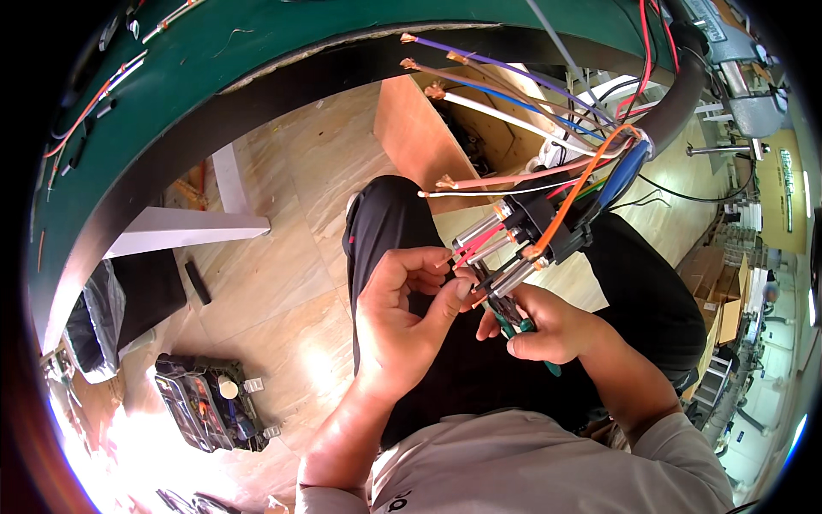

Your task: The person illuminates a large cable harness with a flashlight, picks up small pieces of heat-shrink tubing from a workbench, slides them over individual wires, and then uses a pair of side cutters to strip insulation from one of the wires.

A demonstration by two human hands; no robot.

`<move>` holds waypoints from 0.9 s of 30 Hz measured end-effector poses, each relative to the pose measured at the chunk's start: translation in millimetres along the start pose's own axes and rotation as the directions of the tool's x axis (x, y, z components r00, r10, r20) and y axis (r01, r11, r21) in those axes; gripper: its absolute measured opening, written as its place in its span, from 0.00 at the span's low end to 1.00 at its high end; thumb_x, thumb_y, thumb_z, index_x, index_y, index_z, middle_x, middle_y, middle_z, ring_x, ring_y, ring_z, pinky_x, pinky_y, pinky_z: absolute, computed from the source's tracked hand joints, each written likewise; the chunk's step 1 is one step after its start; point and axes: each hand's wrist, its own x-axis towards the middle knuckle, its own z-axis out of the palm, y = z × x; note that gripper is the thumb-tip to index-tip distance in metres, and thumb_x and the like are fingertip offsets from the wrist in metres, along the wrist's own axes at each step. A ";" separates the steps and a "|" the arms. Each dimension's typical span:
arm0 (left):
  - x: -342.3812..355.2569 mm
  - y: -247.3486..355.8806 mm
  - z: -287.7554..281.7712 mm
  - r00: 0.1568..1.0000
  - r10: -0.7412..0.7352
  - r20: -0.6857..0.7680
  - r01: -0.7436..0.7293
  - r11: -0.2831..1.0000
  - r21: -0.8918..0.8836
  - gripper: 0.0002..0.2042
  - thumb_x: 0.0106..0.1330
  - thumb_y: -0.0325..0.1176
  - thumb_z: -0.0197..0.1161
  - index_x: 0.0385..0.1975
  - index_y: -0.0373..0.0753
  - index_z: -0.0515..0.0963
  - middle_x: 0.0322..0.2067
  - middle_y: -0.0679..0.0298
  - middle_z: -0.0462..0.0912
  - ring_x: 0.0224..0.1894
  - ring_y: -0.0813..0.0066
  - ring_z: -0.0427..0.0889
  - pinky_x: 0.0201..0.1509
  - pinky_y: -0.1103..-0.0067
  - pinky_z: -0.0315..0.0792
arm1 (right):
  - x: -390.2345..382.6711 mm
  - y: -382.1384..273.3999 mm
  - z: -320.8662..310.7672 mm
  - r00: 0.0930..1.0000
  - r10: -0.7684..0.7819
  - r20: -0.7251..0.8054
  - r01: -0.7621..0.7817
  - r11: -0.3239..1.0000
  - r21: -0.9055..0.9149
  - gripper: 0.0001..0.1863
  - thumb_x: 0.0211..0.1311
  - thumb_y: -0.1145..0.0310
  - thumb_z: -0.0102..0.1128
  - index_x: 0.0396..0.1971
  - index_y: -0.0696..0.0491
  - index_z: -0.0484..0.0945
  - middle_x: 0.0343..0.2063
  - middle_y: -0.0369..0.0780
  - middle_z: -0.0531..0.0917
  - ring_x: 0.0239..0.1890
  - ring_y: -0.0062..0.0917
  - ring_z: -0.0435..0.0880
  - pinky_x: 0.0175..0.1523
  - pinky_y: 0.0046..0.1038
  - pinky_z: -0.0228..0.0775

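A thick black cable (678,111) fans out into several coloured wires with bare copper ends, among them a white wire (514,124) and an orange wire (575,193). Below them hangs a black connector block (539,218) with metal pins (514,278) pointing down toward my hands. My left hand (407,313) is closed, its thumb and forefinger pinching a thin wire near the pin tips; the wire's end is partly hidden. In my right hand (552,325) are green-handled pliers (514,322), their jaws beside the left fingertips.
A green-topped table (282,26) with a dark edge curves across the far side, holding loose wires. A metal vise (758,107) stands at the far right. On the floor are a tool case (205,403) at left and a wooden box (419,128) ahead.
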 end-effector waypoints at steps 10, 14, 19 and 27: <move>13.9 -19.1 1.2 0.996 -0.084 -0.025 0.077 0.974 -0.214 0.04 0.65 0.22 0.60 0.36 0.31 0.74 0.33 0.65 0.80 0.36 0.84 0.77 0.43 0.86 0.72 | 12.3 0.7 -2.0 0.985 -0.134 -0.113 0.073 0.900 -0.430 0.34 0.41 0.80 0.53 0.57 0.59 0.63 0.53 0.45 0.70 0.43 0.27 0.75 0.49 0.28 0.69; 16.4 -20.5 -0.7 0.997 -0.075 -0.007 0.071 0.968 -0.240 0.04 0.65 0.21 0.60 0.37 0.31 0.74 0.35 0.64 0.80 0.38 0.84 0.77 0.44 0.86 0.72 | 25.2 2.4 -5.3 0.972 -0.150 -0.183 0.015 0.810 -0.586 0.34 0.41 0.80 0.54 0.57 0.58 0.64 0.49 0.46 0.71 0.43 0.29 0.75 0.48 0.29 0.70; 16.7 -28.4 1.9 0.998 -0.052 0.024 0.057 0.948 -0.312 0.04 0.65 0.20 0.58 0.38 0.31 0.73 0.37 0.63 0.80 0.40 0.83 0.78 0.46 0.85 0.72 | 31.2 7.0 -4.7 0.880 -0.444 -0.167 0.077 0.481 -0.873 0.40 0.44 0.77 0.59 0.64 0.56 0.58 0.60 0.48 0.67 0.59 0.43 0.68 0.57 0.35 0.67; 17.3 -31.0 1.9 0.998 -0.054 0.032 0.062 0.949 -0.308 0.05 0.65 0.19 0.58 0.39 0.31 0.72 0.39 0.61 0.80 0.41 0.81 0.78 0.49 0.84 0.72 | 30.2 5.4 -10.3 0.877 -0.453 -0.160 0.021 0.368 -0.929 0.37 0.50 0.67 0.63 0.61 0.56 0.60 0.62 0.49 0.63 0.63 0.51 0.60 0.65 0.47 0.53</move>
